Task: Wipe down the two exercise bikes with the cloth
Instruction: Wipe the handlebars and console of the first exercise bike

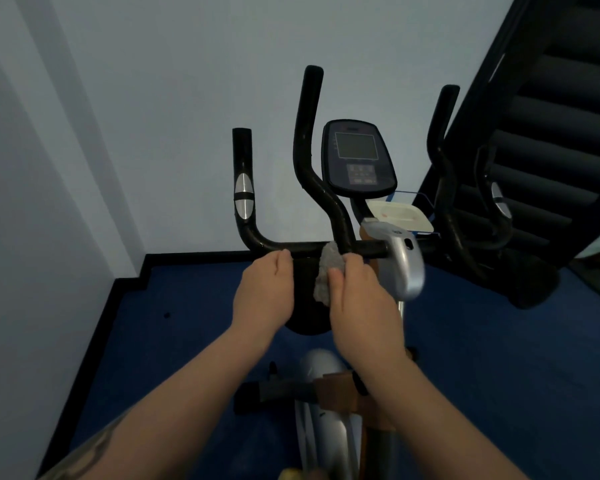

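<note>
An exercise bike stands right in front of me, with black handlebars [309, 140], a console [357, 157] and a silver frame [404, 261]. My right hand [361, 299] grips a grey cloth [328, 275] and presses it against the horizontal handlebar bar where the upright bar joins it. My left hand [262, 292] is curled over the same bar just left of the cloth. A second machine shows only as black handles [444, 161] at the right.
A pale wall stands close behind the bike, with a corner at the left. Blue floor [174, 341] with a black skirting edge lies below. A dark staircase [551, 116] rises at the right. A white lidded box [400, 213] sits behind the console.
</note>
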### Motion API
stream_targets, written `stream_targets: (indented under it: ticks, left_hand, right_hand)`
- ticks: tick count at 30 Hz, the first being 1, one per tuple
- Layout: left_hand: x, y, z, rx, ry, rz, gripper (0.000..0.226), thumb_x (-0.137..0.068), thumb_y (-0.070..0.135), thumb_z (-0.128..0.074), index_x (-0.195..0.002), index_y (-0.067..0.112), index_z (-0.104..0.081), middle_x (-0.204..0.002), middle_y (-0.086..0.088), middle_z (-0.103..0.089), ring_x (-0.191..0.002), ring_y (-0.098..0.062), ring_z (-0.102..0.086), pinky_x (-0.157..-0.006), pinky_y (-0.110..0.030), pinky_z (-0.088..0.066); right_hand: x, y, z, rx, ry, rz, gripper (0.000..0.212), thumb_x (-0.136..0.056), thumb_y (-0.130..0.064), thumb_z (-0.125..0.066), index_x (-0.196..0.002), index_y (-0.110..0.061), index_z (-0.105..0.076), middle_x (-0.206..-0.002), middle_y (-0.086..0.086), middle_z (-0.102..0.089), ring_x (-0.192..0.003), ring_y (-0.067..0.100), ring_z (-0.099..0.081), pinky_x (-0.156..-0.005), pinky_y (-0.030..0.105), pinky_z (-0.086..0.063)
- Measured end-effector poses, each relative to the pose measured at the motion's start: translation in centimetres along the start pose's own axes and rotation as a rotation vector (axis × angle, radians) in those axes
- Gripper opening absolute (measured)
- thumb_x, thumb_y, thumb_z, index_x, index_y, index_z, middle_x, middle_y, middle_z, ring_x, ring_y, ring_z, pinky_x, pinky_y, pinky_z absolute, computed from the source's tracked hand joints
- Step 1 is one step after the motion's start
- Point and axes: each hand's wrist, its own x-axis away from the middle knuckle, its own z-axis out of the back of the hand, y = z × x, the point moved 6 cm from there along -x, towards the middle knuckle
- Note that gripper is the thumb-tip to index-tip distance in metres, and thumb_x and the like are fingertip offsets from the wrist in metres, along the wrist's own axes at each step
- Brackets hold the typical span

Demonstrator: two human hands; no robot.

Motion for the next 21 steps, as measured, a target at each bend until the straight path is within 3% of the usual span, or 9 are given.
stream_targets:
  ticks: [4,9,11,16,21]
  left_hand:
    - [-0.1,0.2,0.1,-0.002,-0.007,0.004,0.046,-0.102,0.031,-0.035,-0.065,0.009,-0.050,-0.067,-0.006,-0.055,-0.063,-0.019,-0.049,-0.060,-0.036,-0.039]
    - [0.0,-0.1,0.0,-0.001,-0.009,0.009,0.047,-0.103,0.033,-0.034,-0.064,0.010,-0.048,-0.063,-0.002,-0.050,-0.060,-0.017,-0.045,-0.058,-0.034,-0.036]
    - [0.1,0.0,0.0,-0.002,-0.010,0.001,0.047,-0.103,0.033,-0.034,-0.062,0.012,-0.044,-0.060,0.000,-0.046,-0.058,-0.015,-0.043,-0.057,-0.034,-0.034]
    - [-0.1,0.0,0.0,-0.008,-0.021,-0.010,0.047,-0.103,0.033,-0.034,-0.071,0.006,-0.055,-0.065,-0.003,-0.053,-0.061,-0.017,-0.048,-0.059,-0.035,-0.038]
    - [0.0,-0.4,-0.1,0.069,-0.018,0.032,0.046,-0.103,0.033,-0.036,-0.065,0.011,-0.051,-0.062,0.000,-0.051,-0.060,-0.016,-0.046,-0.058,-0.033,-0.035]
  right_hand:
    - [-3.4,-0.6,-0.7,0.138,-0.113,0.030,0.029,-0.104,-0.035,-0.024,-0.101,-0.016,-0.046,-0.090,0.004,-0.058,-0.080,0.026,-0.058,-0.062,0.036,-0.038]
    - [-0.5,-0.3,-0.7,-0.076,0.060,-0.026,0.029,-0.101,-0.038,-0.024,-0.106,-0.020,-0.047,-0.091,-0.001,-0.053,-0.079,0.017,-0.053,-0.064,0.036,-0.042]
    - [1.0,0.2,-0.6,-0.102,0.047,-0.026,0.033,-0.098,-0.042,-0.022,-0.110,-0.021,-0.044,-0.091,-0.003,-0.053,-0.076,0.016,-0.054,-0.060,0.033,-0.040]
    - [-2.1,0.0,-0.8,0.197,-0.020,0.025,0.028,-0.103,-0.038,-0.026,-0.113,-0.018,-0.042,-0.096,0.002,-0.059,-0.074,0.018,-0.050,-0.058,0.032,-0.033]
    - [0.1,0.2,-0.9,-0.061,0.054,-0.070,0.026,-0.102,-0.036,-0.031,-0.117,-0.019,-0.043,-0.100,-0.001,-0.056,-0.084,0.016,-0.054,-0.063,0.032,-0.038]
